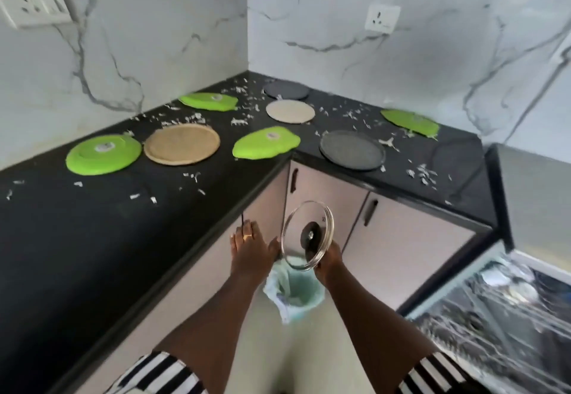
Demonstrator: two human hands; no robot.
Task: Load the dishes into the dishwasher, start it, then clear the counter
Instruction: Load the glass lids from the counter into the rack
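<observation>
The glass lid [304, 230] stood tilted almost on edge in the air, in front of the cabinet doors [327, 189] and above a small lined bin [296, 293]. The right hand [329, 262] grasped it by its lower rim. The left hand [251, 250], wearing a ring [247, 236], was released with fingers straight, just beside the lid. To the right, the open dishwasher [494, 307] showed its wire rack. On the black L-shaped counter [92, 223] lay four green plates [103, 158], a tan plate [182, 144], a cream plate [290, 111] and two dark plates [352, 150], among scattered white scraps [425, 174].
</observation>
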